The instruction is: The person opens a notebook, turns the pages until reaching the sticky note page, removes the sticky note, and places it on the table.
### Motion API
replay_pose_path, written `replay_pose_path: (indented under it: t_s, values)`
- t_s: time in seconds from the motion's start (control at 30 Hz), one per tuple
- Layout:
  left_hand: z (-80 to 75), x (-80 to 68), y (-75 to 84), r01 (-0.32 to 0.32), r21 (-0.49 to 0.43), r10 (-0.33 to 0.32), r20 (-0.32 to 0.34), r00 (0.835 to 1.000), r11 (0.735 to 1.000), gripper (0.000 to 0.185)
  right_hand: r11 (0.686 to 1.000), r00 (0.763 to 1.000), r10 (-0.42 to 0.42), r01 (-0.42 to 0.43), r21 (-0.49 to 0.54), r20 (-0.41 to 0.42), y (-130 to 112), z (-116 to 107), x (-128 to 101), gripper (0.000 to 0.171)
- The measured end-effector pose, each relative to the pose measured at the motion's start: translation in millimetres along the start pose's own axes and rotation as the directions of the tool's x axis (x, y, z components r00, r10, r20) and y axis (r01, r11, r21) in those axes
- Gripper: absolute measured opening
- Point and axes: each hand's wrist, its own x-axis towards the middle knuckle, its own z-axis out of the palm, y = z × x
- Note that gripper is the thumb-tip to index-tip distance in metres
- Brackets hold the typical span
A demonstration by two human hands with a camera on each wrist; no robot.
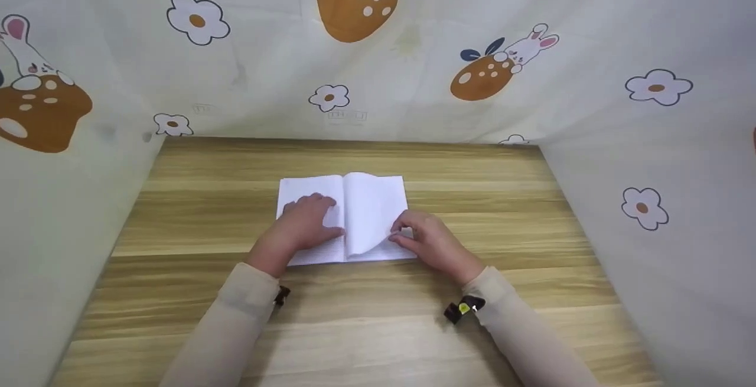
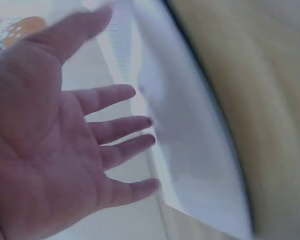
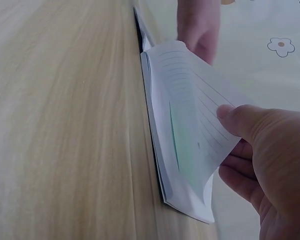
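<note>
Open wooden tabletop (image 1: 413, 328) on every side of the open notebook (image 1: 313, 189): a broad band toward 6 o'clock crossed only by the two sleeved forearms, narrower strips toward 3 and 9 o'clock, and a short strip toward 12 o'clock. Hemmed in by the printed fabric curtain (image 1: 413, 97) standing at the 12 o'clock table edge and running down the 3 and 9 o'clock sides. Over the notebook itself, passage blocked by the left hand (image 1: 307, 221) flat on the left page, the right hand (image 1: 428, 239) at the lower right corner, and the lifted page (image 1: 369, 215) arching between them.
</note>
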Motion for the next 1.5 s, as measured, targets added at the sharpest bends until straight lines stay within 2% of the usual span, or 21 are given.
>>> replay_pose_path:
  t_s: [0.13, 0.33, 0.6, 0.77, 1.1, 1.33, 1.4, 1.5]
  values:
    - [-1.2, -1.4, 18.8, -0.08, -0.04, 0.076, -0.075, 0.994, 0.996, 0.054, 1.0, 1.0, -0.01, 0.01, -0.012, 0.001, -1.3, -0.8, 1.7, 0.008]
    - [8.7, -5.1, 45.7, -0.195, -0.104, 0.183, -0.112, 0.977, 0.975, 0.041, 0.999, 1.0, -0.016, 0.017, -0.044, 0.012, -4.8, -2.7, 5.1, 0.008]
    - [20.5, -4.1, 61.4, -0.289, -0.064, 0.278, -0.142, 0.95, 0.955, 0.036, 0.999, 1.0, -0.026, 0.027, -0.042, 0.01, -10.0, -5.5, 9.1, 0.008]
    - [23.3, -2.4, 63.8, -0.311, -0.047, 0.3, -0.16, 0.94, 0.949, 0.032, 0.998, 0.998, -0.055, 0.055, -0.04, -0.004, -9.3, -5.3, 9.9, 0.009]
    - [27.8, 3.0, 63.9, -0.315, -0.08, 0.299, -0.167, 0.939, 0.946, 0.019, 0.994, 0.995, -0.099, 0.098, -0.039, -0.016, -8.1, -3.7, 10.7, 0.01]
    - [29.9, 4.8, 65.3, -0.318, -0.045, 0.305, -0.19, 0.933, 0.947, 0.01, 0.99, 0.992, -0.126, 0.124, -0.063, -0.026, -7.0, -1.9, 11.3, 0.012]
    - [29.8, 4.8, 65.5, -0.322, -0.035, 0.309, -0.202, 0.93, 0.946, 0.011, 0.991, 0.993, -0.117, 0.115, -0.074, -0.022, -6.9, -2.7, 11.0, 0.016]
    - [29.1, 4.3, 65.5, -0.321, -0.025, 0.308, -0.215, 0.927, 0.947, 0.011, 0.994, 0.996, -0.083, 0.082, -0.079, -0.016, -5.5, -4.9, 9.0, 0.033]
